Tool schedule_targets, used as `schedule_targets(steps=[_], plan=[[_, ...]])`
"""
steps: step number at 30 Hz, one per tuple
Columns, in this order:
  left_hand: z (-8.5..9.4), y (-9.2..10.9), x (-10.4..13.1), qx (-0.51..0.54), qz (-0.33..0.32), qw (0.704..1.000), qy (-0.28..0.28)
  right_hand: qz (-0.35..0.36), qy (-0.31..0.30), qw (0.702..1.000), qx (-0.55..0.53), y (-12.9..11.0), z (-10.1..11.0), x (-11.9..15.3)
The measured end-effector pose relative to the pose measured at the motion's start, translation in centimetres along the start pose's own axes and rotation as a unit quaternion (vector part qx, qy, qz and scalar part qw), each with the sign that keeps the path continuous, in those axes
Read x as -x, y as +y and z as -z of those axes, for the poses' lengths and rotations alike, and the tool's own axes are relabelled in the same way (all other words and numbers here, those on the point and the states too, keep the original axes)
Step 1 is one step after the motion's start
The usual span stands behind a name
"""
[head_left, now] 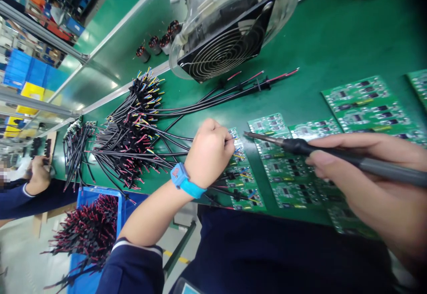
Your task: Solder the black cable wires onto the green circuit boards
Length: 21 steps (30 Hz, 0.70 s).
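The left hand [209, 151], wrist bent, pinches wires [233, 145] onto a circuit board [242, 176], fingertips hidden, while the right hand [373, 183], partly cut off, grips a soldering iron [300, 145].

Green circuit boards [283, 169] on a green bench [333, 31] — black wires [133, 138] tipped red, yellow, blue.

A fan [230, 40] in a clear round housing stands at the far side of the green tabletop [333, 36]. Four small copper coils [156, 45] sit beside it. A blue bin [96, 223] of red-and-black leads lies at lower left. Blue and yellow crates [26, 80] line the background; a co-worker's sleeve [20, 200] shows at the left edge.
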State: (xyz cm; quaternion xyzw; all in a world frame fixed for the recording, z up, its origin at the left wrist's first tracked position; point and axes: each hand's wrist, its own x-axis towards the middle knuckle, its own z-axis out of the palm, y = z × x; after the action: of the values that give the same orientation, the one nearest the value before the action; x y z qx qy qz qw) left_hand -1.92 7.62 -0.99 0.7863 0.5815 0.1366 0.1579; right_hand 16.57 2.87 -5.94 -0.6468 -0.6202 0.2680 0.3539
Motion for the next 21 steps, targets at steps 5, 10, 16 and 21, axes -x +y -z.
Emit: schedule_targets(steps=[5, 10, 16, 21], plan=[[0.0, 0.0, 0.0, -0.009, -0.003, 1.0, -0.005, -0.028, -0.011, 0.998, -0.048, 1.3, 0.7, 0.7], [0.1, 0.1, 0.0, -0.011, -0.001, 1.0, -0.006, -0.04, -0.038, 0.993, -0.103, 1.4, 1.1, 0.8], [0.0, 0.2, 0.2, -0.006, 0.026, 1.0, -0.006, 0.002, -0.05, 0.996, -0.076, 1.7, 1.1, 0.8], [-0.7, 0.0, 0.6, 0.025, 0.024, 0.998, 0.051, 0.009, -0.048, 0.996, -0.07, 1.9, 1.1, 0.8]])
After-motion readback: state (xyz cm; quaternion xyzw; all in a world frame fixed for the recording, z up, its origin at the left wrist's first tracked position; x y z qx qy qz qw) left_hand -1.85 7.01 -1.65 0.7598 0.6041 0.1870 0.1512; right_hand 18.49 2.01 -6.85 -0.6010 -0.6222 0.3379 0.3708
